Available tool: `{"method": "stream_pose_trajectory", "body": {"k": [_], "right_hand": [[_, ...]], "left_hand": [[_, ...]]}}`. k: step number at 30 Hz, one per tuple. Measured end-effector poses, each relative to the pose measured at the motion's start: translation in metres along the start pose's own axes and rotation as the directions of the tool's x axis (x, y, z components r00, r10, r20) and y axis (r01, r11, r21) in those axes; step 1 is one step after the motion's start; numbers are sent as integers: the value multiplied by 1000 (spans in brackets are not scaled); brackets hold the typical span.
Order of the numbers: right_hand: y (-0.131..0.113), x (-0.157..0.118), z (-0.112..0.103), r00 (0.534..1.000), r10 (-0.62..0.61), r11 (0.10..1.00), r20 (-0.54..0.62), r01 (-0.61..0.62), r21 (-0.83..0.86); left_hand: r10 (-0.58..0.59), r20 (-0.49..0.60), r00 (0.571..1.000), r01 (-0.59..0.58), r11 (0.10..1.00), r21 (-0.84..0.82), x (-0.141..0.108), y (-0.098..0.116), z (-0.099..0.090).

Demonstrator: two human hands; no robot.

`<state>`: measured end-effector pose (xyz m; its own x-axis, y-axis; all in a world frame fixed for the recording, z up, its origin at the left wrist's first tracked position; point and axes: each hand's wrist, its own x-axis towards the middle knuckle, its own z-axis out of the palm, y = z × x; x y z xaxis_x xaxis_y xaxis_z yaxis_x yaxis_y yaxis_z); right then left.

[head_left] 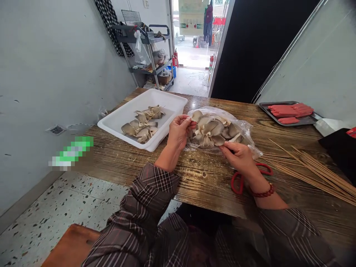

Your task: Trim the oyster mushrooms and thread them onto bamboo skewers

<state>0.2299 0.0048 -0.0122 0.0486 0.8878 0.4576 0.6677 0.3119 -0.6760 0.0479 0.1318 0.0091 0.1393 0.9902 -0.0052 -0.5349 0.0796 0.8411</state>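
A cluster of grey oyster mushrooms (210, 128) is spread between my two hands, over an open clear plastic bag (250, 135) that holds more mushrooms. My left hand (179, 129) pinches the cluster's upper left edge between thumb and fingers. At its lower right, my right hand (237, 155) grips a mushroom cap. To the left stands a white plastic tub (172, 102) with skewered-looking mushroom pieces (143, 126) lying in it. Red-handled scissors (237, 183) lie on the table, partly hidden under my right wrist.
Thin bamboo skewers (317, 168) lie on the wooden table (194, 178) at the right. Behind them, a dark tray (278, 120) holds pink sausage-like pieces (290, 110). A wheeled shelf cart (151, 40) stands past the table's far edge. A brown stool (71, 246) is at lower left.
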Motion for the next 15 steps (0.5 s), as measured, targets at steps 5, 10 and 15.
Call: {"method": "stream_pose_trajectory", "body": {"k": [5,10,15], "right_hand": [[8,-2,5,999,12,1000,-44,-11,12],[10,-3,6,987,65,997,-146,-58,51],[7,-1,2,989,109,992,-100,-102,76]], "left_hand": [[-119,-1,993,118,986,-119,-2,-1,2],[-146,-76,986,127,968,-218,1,1,-1],[-160,-98,982,130,956,-264,3,2,-2]]}}
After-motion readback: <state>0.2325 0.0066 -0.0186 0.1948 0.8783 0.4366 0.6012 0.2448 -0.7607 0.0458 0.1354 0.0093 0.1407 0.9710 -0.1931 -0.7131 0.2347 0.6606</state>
